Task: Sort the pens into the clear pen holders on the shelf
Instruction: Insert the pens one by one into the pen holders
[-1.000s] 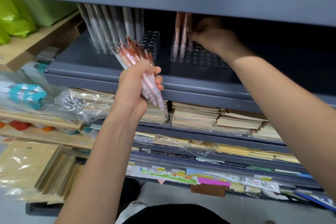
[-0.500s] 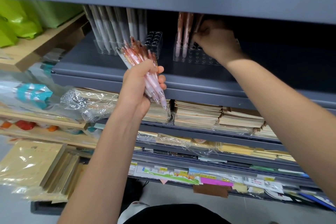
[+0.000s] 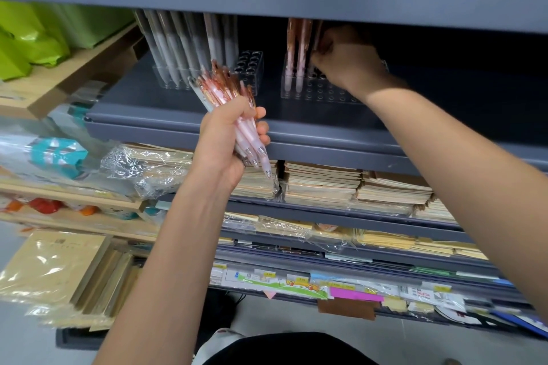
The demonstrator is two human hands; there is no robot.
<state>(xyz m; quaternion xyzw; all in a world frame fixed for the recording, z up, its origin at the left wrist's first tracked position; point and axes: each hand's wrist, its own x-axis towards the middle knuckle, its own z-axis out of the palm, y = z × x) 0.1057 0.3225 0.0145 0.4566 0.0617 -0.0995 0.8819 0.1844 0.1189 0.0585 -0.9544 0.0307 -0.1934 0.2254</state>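
Right hand (image 3: 347, 59) over clear pen holder (image 3: 320, 93), pinching pink pen (image 3: 318, 34) just beside two standing pens (image 3: 296, 50). Lower it straight, tip into next free hole. Left hand (image 3: 228, 139), in front of holder, grips pen bundle (image 3: 231, 89).

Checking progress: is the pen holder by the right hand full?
Not full: the pen holder holds pink pens only at its left end; other visible holes are empty.
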